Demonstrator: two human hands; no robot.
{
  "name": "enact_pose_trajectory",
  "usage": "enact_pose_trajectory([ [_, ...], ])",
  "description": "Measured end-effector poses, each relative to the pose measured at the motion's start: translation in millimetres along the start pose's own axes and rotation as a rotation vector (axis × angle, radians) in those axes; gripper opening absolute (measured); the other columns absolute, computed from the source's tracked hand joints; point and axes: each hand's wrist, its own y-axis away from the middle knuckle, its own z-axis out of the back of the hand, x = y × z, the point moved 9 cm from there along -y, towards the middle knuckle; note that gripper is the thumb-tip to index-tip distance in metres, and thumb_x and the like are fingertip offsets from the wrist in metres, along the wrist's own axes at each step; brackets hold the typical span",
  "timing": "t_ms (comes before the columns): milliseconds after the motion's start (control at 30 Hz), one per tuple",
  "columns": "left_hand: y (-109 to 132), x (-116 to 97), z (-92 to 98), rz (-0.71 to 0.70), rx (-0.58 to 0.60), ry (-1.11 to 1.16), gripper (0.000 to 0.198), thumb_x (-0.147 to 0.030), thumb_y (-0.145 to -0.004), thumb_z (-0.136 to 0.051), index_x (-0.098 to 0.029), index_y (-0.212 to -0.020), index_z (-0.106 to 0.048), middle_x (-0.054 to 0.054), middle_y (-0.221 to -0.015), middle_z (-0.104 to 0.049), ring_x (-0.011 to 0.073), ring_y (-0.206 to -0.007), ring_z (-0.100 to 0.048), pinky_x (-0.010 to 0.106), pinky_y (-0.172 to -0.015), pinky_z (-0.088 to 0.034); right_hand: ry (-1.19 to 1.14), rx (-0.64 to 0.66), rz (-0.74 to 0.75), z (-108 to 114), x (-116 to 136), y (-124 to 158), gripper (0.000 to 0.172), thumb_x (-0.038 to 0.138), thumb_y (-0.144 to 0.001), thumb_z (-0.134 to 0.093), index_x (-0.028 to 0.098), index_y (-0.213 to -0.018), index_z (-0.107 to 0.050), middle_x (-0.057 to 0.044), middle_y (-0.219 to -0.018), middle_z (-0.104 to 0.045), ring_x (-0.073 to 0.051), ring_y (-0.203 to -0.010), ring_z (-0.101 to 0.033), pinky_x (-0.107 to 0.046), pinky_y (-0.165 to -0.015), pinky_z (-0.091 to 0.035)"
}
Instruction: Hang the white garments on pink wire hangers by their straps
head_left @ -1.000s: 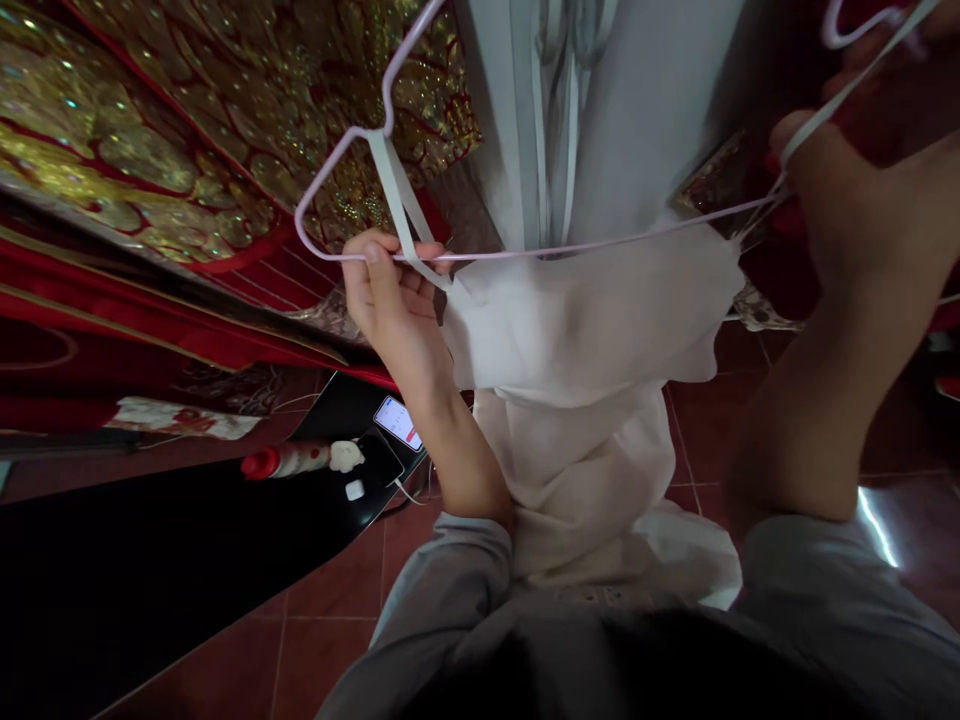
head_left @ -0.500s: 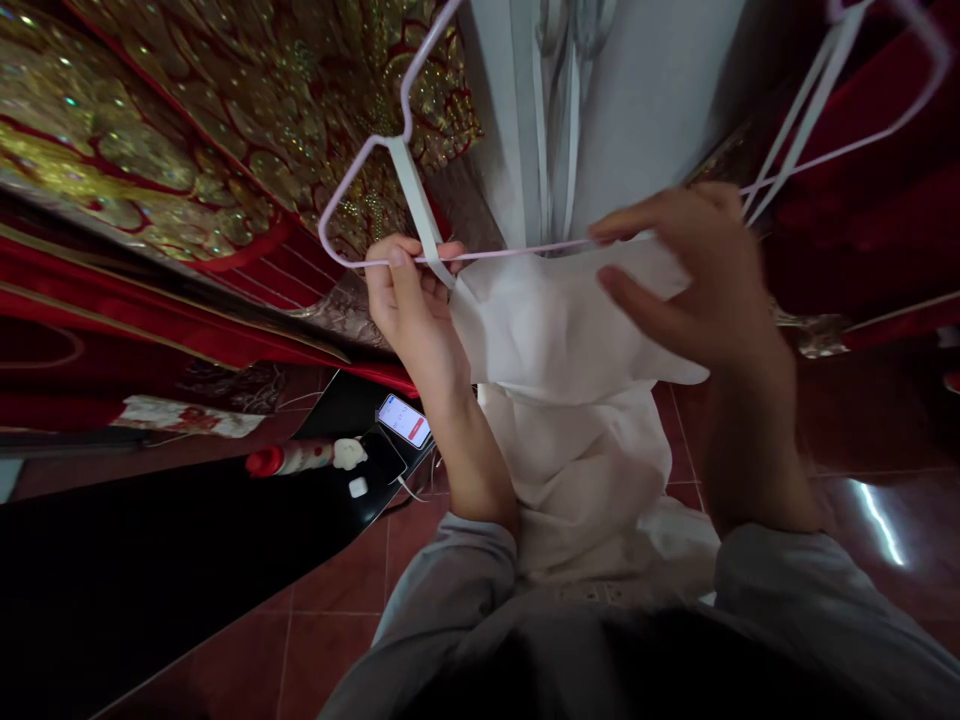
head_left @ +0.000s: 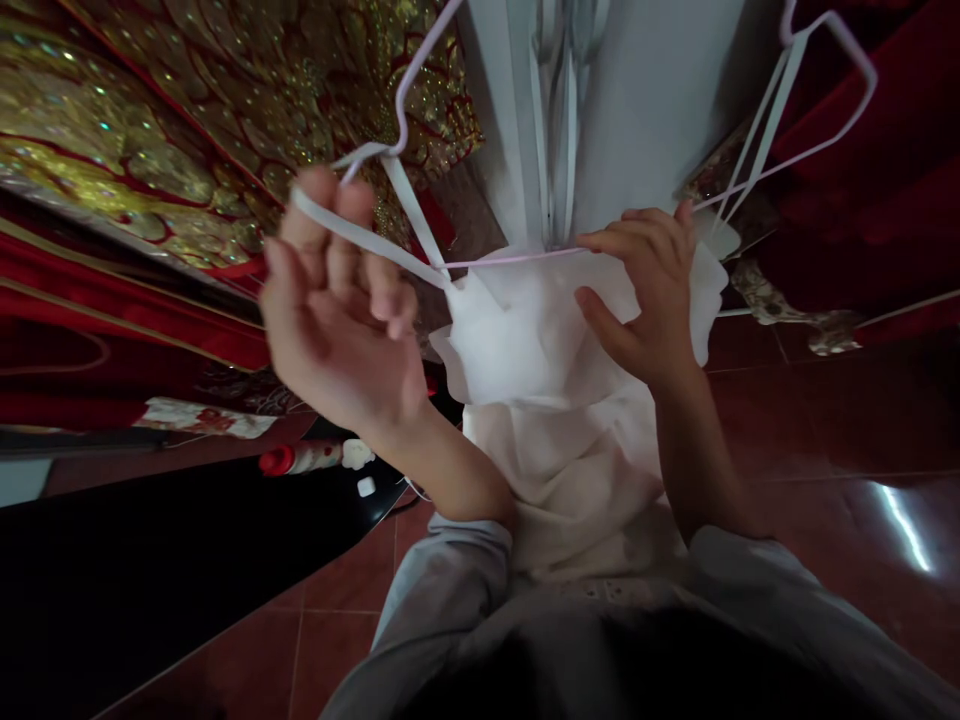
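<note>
A white garment (head_left: 517, 345) hangs by thin straps from a lilac hanger (head_left: 409, 85). My left hand (head_left: 352, 310) is at the hanger's left end, palm towards me and slightly blurred. Its half-curled fingers hold one white strap (head_left: 375, 243) stretched out to the left in a loop, the thumb standing apart. A second length of strap (head_left: 415, 210) runs down from the hanger's left notch. My right hand (head_left: 637, 285) is in front of the garment's right part, thumb and fingers apart. Its fingertips are at the hanger's bottom bar; whether they touch it is unclear. More straps (head_left: 757, 135) loop over the right notch.
Gold-sequined red garments (head_left: 187, 120) hang at the left, and dark red cloth (head_left: 877, 200) at the right. A black tabletop (head_left: 187, 560) at lower left bears a red-capped bottle (head_left: 307, 458) and a small white case (head_left: 366, 487). The floor (head_left: 337, 650) has red tiles.
My left hand has left the hanger's bottom bar and moved up and left, drawing a strap outward. My right hand has shifted left. The right end of the hanger has swung inward.
</note>
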Motion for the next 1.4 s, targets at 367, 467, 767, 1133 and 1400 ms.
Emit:
enact_pose_trajectory([
  [367, 6.2, 54.3, 34.8, 0.013, -0.111, -0.177, 0.018, -0.031, -0.101, -0.065, -0.019, -0.106, -0.076, 0.008, -0.111, -0.078, 0.0061, -0.055, -0.046, 0.021, -0.043, -0.023, -0.08, -0.018, 0.041, -0.6, 2.6, 0.2, 0.044, 0.035, -0.092, -0.062, 0.038, -0.135, -0.061, -0.005, -0.124, -0.067, -0.03, -0.137, -0.056, -0.069, -0.135, -0.016],
  [467, 12.3, 58.3, 9.8, 0.007, -0.02, -0.187, 0.021, -0.037, -0.104, -0.062, -0.021, -0.092, -0.07, 0.009, -0.098, -0.078, 0.0099, -0.052, -0.044, 0.026, -0.043, -0.026, -0.061, -0.002, 0.044, 3.2, 6.0, -1.3, 0.043, 0.038, -0.093, -0.061, 0.038, -0.136, -0.061, -0.005, -0.125, -0.067, -0.031, -0.137, -0.056, -0.069, -0.134, -0.019],
  [767, 11.1, 56.9, -3.2, -0.042, 0.051, -0.131, 0.03, -0.049, -0.099, -0.072, -0.025, -0.085, -0.061, 0.006, -0.09, -0.075, 0.0098, -0.048, -0.033, 0.028, -0.044, -0.029, -0.297, -0.731, -0.231, 64.2, -61.2, 27.8, 0.026, 0.04, -0.086, -0.063, 0.027, -0.109, -0.067, -0.006, -0.107, -0.061, -0.02, -0.093, -0.062, -0.04, -0.08, -0.056],
  [1133, 11.8, 65.0, 5.1, -0.046, -0.017, -0.224, 0.035, -0.059, -0.099, -0.067, -0.027, -0.089, -0.061, 0.007, -0.096, -0.074, 0.0144, -0.051, -0.043, 0.035, -0.052, -0.029, -0.581, -0.307, -0.583, 44.1, -99.5, 3.0, 0.02, 0.034, -0.072, -0.07, 0.023, -0.09, -0.071, 0.001, -0.071, -0.052, -0.009, -0.057, -0.035, -0.029, -0.056, -0.026],
  [1400, 15.9, 59.2, -3.1, -0.069, 0.055, -0.126, 0.025, -0.038, -0.108, -0.057, -0.024, -0.088, -0.063, 0.006, -0.093, -0.074, 0.0138, -0.051, -0.029, 0.034, -0.053, -0.021, -0.655, -0.371, -0.655, 32.9, -138.4, 1.9, 0.041, 0.052, -0.06, -0.071, 0.027, -0.072, -0.041, -0.002, -0.076, -0.054, -0.009, -0.056, -0.023, -0.032, -0.055, -0.024],
])
